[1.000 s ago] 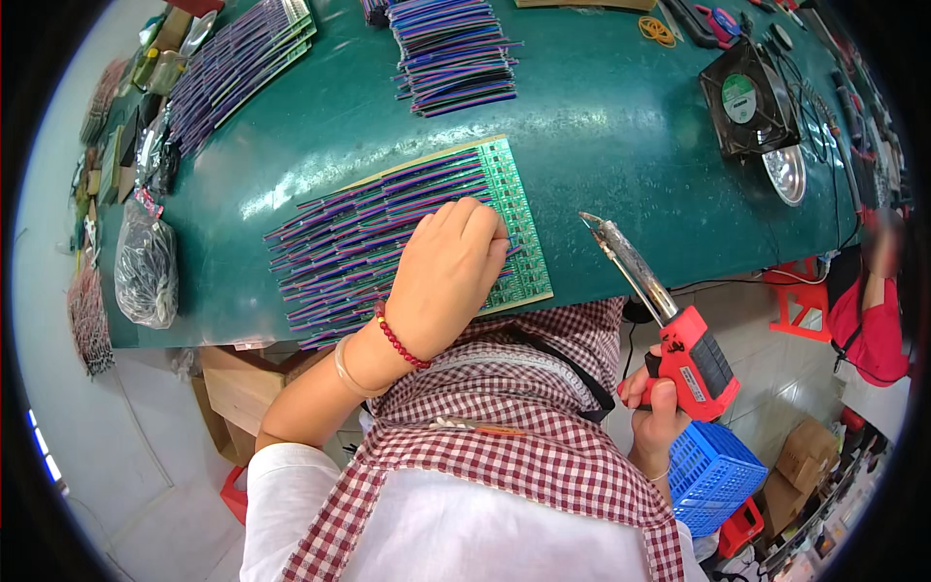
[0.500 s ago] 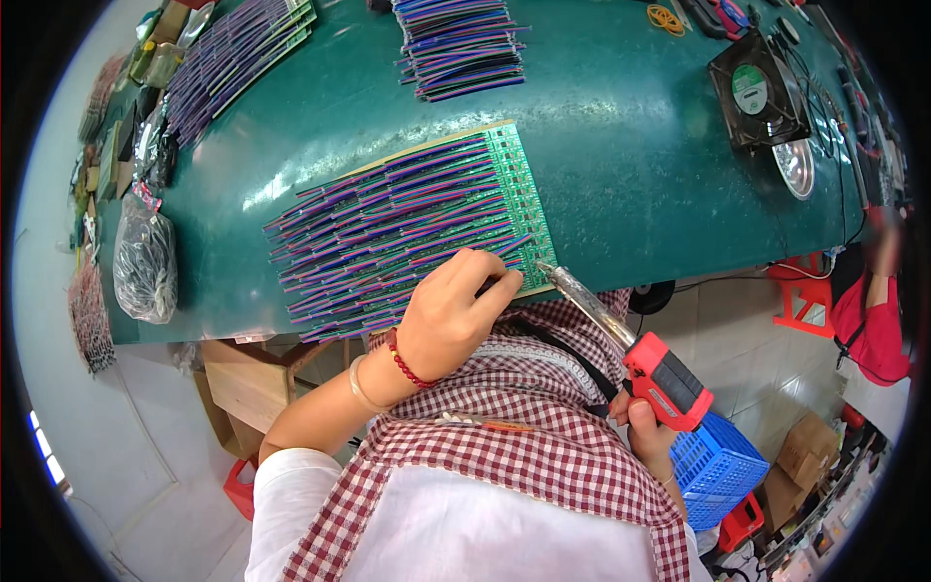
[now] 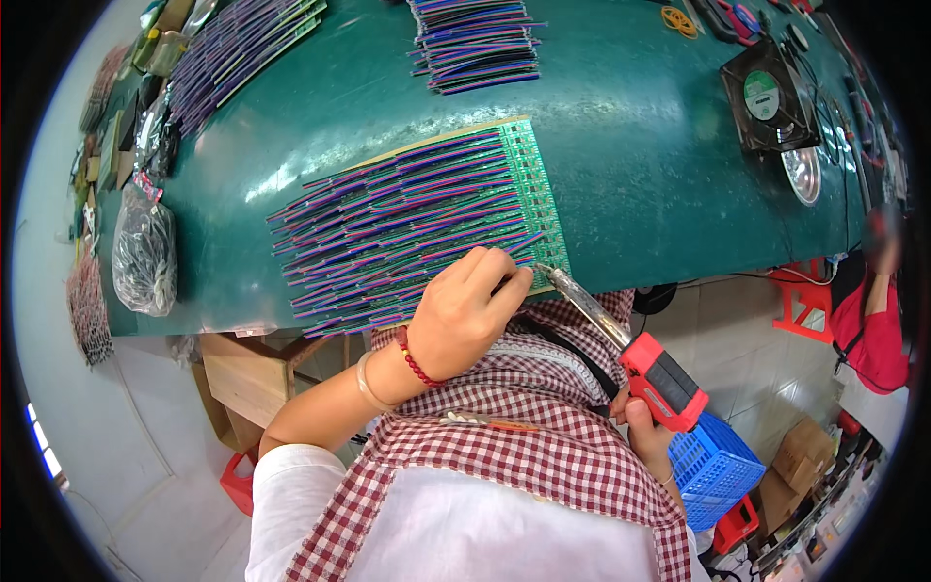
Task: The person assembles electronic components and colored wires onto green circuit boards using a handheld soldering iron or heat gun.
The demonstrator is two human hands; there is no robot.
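A green circuit board panel (image 3: 540,184) lies at the table's near edge, with rows of thin multicoloured wires (image 3: 407,213) running leftward across it. My left hand (image 3: 470,308) is over its near right part, thumb and fingers pinched together. Whatever those fingertips hold is hidden behind the hand. In my right hand (image 3: 648,432) is a red and black soldering iron (image 3: 664,381), gripped by the handle. Its metal barrel slants up and left, and the tip sits at the board's near right corner, close to my left fingertips. Whether the tip touches the board I cannot tell.
More wired boards (image 3: 242,58) lie at the far left, and a wire stack (image 3: 475,48) at the back. A black fan (image 3: 769,94) stands at the right beside a metal dish (image 3: 802,175). A plastic bag (image 3: 144,254) sits left. Below right is a blue basket (image 3: 716,470).
The view has shifted slightly, so the board sits a little further right in it. My left hand stays pinched near the iron's tip. Both hands otherwise keep nearly the same pose.
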